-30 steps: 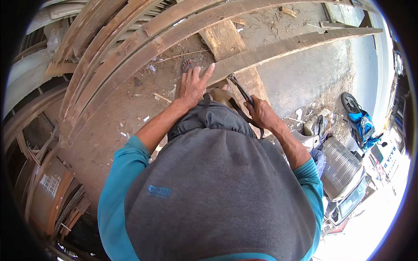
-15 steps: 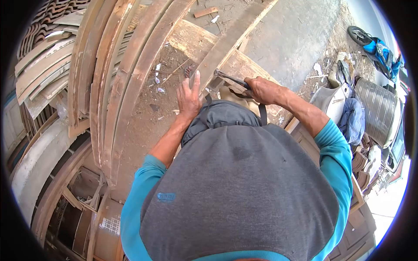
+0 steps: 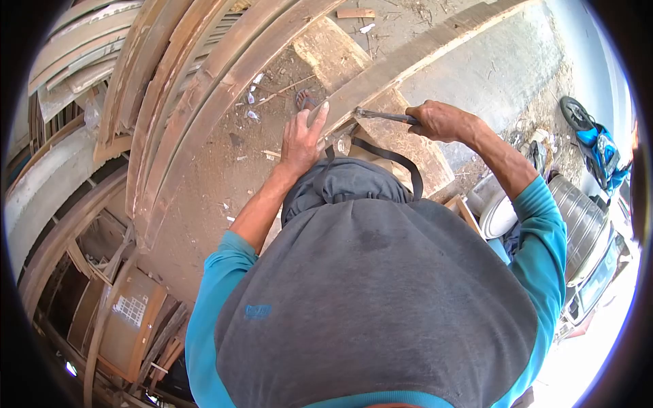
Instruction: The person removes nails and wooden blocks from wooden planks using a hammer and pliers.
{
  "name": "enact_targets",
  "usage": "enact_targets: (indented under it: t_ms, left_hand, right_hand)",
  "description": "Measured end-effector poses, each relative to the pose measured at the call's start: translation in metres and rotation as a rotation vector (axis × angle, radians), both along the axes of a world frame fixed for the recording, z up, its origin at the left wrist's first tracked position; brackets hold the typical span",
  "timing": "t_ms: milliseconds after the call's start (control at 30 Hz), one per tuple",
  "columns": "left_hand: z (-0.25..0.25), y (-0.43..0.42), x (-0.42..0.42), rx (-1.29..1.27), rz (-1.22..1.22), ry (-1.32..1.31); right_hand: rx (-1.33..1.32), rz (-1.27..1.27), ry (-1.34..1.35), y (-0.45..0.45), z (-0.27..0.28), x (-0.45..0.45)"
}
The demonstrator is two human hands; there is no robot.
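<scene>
A long weathered plank (image 3: 408, 58) runs from in front of my body toward the upper right, across a wider pale board (image 3: 401, 132). My left hand (image 3: 299, 139) rests at the plank's near left edge, with the thumb stretched out along it and the other fingers partly bent. Gripped in my right hand (image 3: 441, 122) is the dark handle of a metal tool (image 3: 386, 116), which looks like pincers. The tool's head touches the plank's right edge near its close end. What the jaws hold is too small to tell.
Curved wooden planks (image 3: 197, 102) stand at the upper left, above a wooden frame (image 3: 75, 231). A sandalled foot (image 3: 305, 99) is beyond my left hand. On the right are a metal drum (image 3: 575, 221) and a blue motorbike (image 3: 598, 146).
The tool's handle has swung outward to the right with my right hand, its head staying at the plank's edge. My left hand remains on the plank. The camera view has shifted.
</scene>
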State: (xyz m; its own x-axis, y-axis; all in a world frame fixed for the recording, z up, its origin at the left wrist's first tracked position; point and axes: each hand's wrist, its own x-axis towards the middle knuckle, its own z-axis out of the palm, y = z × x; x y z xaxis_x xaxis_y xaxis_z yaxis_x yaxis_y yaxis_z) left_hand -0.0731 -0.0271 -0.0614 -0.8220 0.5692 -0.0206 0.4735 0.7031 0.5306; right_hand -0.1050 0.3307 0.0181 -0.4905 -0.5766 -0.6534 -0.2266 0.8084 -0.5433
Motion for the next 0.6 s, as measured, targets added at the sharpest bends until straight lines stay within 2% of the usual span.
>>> enact_targets:
  t_ms: [33, 167, 200, 300, 367, 400, 500, 567, 600]
  left_hand:
    - [0.001, -0.001, 0.0, 0.006, -0.005, -0.038]
    - [0.0, 0.002, -0.001, -0.005, 0.005, -0.032]
    - [0.002, 0.001, -0.004, 0.033, 0.008, -0.085]
    - [0.002, -0.006, -0.012, 0.072, 0.025, -0.165]
    - [0.003, -0.006, -0.016, 0.096, 0.056, -0.303]
    - [0.003, -0.005, -0.015, 0.105, 0.061, -0.302]
    - [-0.004, 0.0, -0.025, 0.096, 0.065, -0.248]
    - [-0.005, 0.012, -0.032, 0.068, 0.083, -0.193]
    - [-0.005, 0.015, -0.035, 0.06, 0.071, -0.19]
  right_hand:
    - [-0.027, 0.049, 0.053, 0.006, -0.006, -0.005]
    - [0.262, 0.424, 0.417, 0.046, -0.022, -0.056]
    - [0.163, 0.387, 0.552, 0.071, -0.028, -0.06]
    - [0.3, 0.171, 0.389, 0.093, 0.01, -0.046]
    - [0.294, -0.047, 0.286, 0.101, 0.019, -0.016]
    - [0.305, -0.296, 0.097, 0.093, 0.028, -0.001]
    - [0.058, -0.929, -0.23, 0.055, 0.045, 0.039]
    - [-0.094, -1.105, -0.304, 0.029, 0.039, 0.066]
    - [-0.082, -1.12, -0.318, 0.003, 0.052, 0.066]
